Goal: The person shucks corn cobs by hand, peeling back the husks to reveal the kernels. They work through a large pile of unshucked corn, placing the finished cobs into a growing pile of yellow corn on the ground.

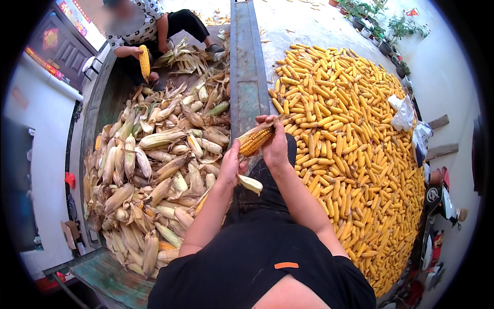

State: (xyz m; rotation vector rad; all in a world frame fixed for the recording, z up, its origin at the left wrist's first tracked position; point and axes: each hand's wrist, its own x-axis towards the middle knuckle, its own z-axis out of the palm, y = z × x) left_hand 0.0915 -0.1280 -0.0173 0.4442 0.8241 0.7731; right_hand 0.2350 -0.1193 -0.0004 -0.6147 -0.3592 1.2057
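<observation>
Between my two hands is a partly husked ear of corn point(254, 141), its yellow kernels bare on the near side and dry husk still along the far edge. My left hand point(230, 164) grips one end, and a strip of pale husk point(251, 184) hangs below it. My right hand point(276, 145) closes around the other end, where husk gathers at the tip. To the left lies a heap of unhusked corn ears point(162, 166) in a metal cart bed. A large pile of husked yellow ears point(347, 154) spreads on the ground to the right.
A metal side panel point(249, 77) separates the two heaps. At the upper left another person point(135, 27) sits holding a bare yellow ear point(144, 63) near loose husks point(185, 58). White plastic bags point(403, 112), potted plants point(386, 46) and a scooter point(444, 204) stand along the right wall.
</observation>
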